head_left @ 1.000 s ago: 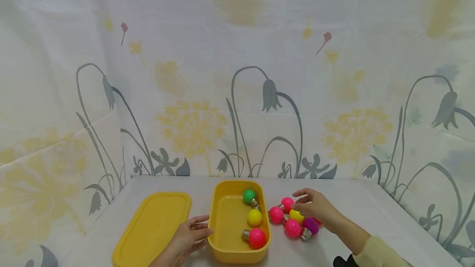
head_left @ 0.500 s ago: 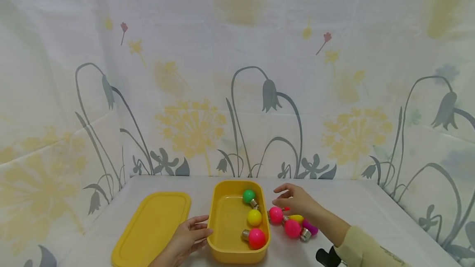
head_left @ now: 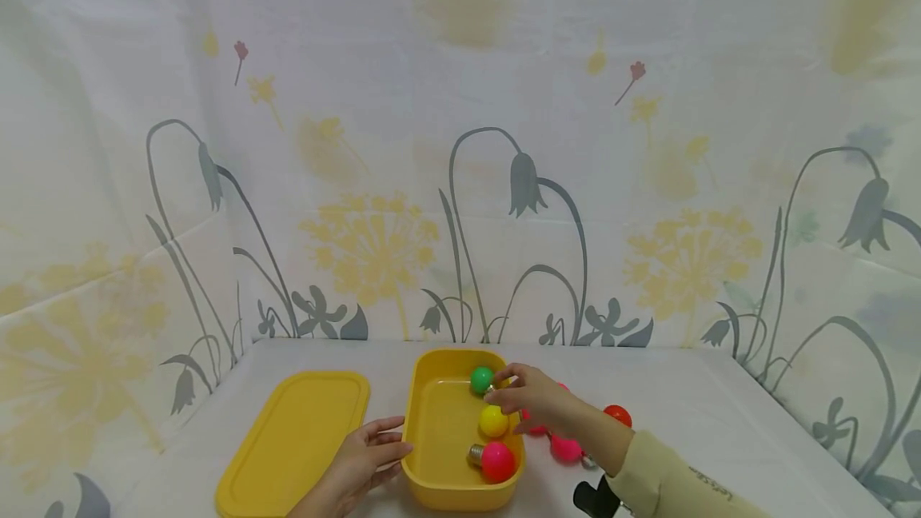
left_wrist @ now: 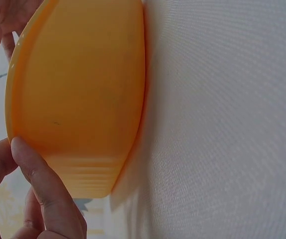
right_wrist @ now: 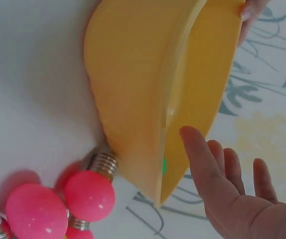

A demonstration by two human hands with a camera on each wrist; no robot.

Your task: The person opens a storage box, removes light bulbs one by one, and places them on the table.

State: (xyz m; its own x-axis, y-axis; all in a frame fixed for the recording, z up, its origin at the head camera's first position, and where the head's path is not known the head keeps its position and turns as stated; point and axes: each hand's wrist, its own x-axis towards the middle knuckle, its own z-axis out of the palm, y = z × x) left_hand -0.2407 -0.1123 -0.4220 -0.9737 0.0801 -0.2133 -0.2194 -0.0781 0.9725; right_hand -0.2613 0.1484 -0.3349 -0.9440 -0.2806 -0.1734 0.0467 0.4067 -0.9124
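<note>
My left hand (head_left: 360,462) pinches the left rim of a yellow plastic box (head_left: 460,499); in the left wrist view, thumb and finger meet at its rim. Inside, along the right side, lie a green bulb (head_left: 481,379), a yellow bulb (head_left: 492,421) and a pink bulb (head_left: 498,462) with a screw base. Above the box's right edge hovers my right hand (head_left: 536,400), fingers spread. Its wrist view shows nothing between the fingers. Under the right arm, partly hidden, several bulbs lie on the table, among them a pink one (right_wrist: 89,195) and a red one (head_left: 617,416).
A yellow lid (head_left: 295,446) lies flat on the white table, left of the box. Behind stands a flower-printed curtain (head_left: 460,182). Loose bulbs lie close against the box's right wall, as the right wrist view shows.
From over the loose bulbs, my right hand has moved left to the box's right edge. The arm now covers bulbs seen before, while the red one shows. My left hand keeps its place.
</note>
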